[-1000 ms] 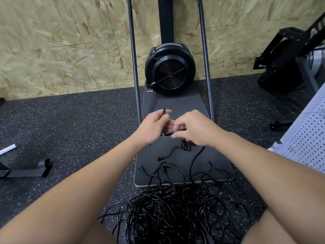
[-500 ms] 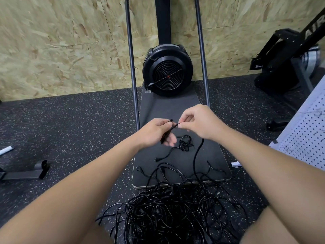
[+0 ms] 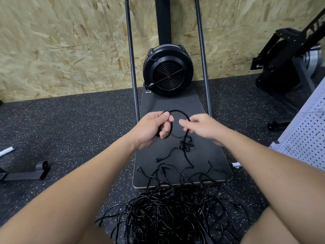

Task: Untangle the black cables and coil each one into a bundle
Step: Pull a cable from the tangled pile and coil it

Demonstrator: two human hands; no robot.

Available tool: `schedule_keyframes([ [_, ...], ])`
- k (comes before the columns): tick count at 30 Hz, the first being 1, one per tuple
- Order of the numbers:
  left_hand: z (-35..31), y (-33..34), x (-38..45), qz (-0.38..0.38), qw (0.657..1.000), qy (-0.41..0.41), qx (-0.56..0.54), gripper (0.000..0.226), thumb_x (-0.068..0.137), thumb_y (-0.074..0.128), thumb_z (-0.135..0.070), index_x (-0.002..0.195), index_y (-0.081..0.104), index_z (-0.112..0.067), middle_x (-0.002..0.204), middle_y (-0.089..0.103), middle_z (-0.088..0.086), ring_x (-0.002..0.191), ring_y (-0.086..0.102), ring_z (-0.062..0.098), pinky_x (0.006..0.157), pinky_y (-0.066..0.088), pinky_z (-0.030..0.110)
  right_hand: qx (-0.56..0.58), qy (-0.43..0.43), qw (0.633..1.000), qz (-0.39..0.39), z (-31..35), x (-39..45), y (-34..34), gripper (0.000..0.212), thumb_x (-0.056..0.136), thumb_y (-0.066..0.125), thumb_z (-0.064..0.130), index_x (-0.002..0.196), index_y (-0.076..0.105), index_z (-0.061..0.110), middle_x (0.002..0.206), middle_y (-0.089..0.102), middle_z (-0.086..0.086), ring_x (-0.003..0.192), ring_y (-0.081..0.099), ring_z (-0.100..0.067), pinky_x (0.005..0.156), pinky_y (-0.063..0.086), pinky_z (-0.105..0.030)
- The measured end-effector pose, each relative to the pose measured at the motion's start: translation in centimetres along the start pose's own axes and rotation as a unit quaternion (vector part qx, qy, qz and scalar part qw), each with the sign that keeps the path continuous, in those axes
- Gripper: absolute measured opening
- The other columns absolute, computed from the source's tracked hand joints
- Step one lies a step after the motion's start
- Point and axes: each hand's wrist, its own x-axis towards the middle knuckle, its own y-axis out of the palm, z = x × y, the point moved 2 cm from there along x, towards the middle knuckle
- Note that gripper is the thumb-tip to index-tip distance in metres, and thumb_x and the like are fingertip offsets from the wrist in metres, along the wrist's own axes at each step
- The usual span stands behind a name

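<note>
two hands (image 3: 175, 127), one cable (image 3: 177, 111), one tangle (image 3: 172, 213)

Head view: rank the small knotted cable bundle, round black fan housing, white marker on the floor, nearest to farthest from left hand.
From the left hand:
1. Small knotted cable bundle, just right of it and lower in the frame, on the dark platform.
2. Round black fan housing, ahead by the wall.
3. White marker, far left on the floor.
</note>
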Motion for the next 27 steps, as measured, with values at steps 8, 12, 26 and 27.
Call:
schedule_keyframes([
  [8, -0.6, -0.2, 0.4, -0.047, 0.997, 0.012, -0.068, 0.027, 0.118, 0.048, -0.028, 0.101, 0.063, -0.014, 0.058, 0.033, -0.005, 0.047, 0.028, 0.011, 0.051, 0.027, 0.025, 0.072, 0.034, 0.986, 0.149, -2.0, 0.4, 3.0, 0.009, 0.107, 0.07, 0.016, 0.112, 0.07, 0.008, 0.113, 0.083, -0.008, 0.116, 0.078, -0.024, 0.119, 0.05, -0.048],
  [12, -0.6, -1.0, 0.6, -0.081, 0.992, 0.02, -0.093, 0.027, 0.118, 0.048, -0.031, 0.097, 0.059, -0.017, 0.065, 0.031, -0.003, 0.053, 0.027, 0.014, 0.054, 0.028, 0.027, 0.183, 0.097, 0.972, 0.112, -1.8, 0.9, 3.2, 0.014, 0.111, 0.066, 0.016, 0.111, 0.065, 0.002, 0.1, 0.072, -0.016, 0.08, 0.08, -0.025, 0.085, 0.068, -0.045],
  [26, 0.9, -0.2, 0.3, -0.07, 0.972, 0.021, 0.222, 0.029, 0.114, 0.053, -0.029, 0.102, 0.067, -0.007, 0.082, 0.073, -0.003, 0.07, 0.064, 0.015, 0.071, 0.05, 0.035, -0.119, -0.213, 0.969, 0.047, 3.5, -1.4, 2.5, 0.014, 0.089, 0.09, 0.014, 0.099, 0.084, 0.021, 0.084, 0.08, 0.006, 0.076, 0.075, -0.005, 0.074, 0.06, -0.023],
  [27, 0.8, 0.2, 0.2, -0.058, 0.964, 0.018, 0.257, 0.032, 0.115, 0.05, -0.029, 0.1, 0.064, -0.004, 0.079, 0.074, 0.0, 0.065, 0.064, 0.016, 0.066, 0.049, 0.033, -0.111, -0.223, 0.968, 0.025, 3.6, -1.5, 2.2, 0.015, 0.086, 0.093, 0.015, 0.094, 0.082, 0.022, 0.08, 0.079, 0.006, 0.076, 0.075, -0.006, 0.073, 0.061, -0.026],
])
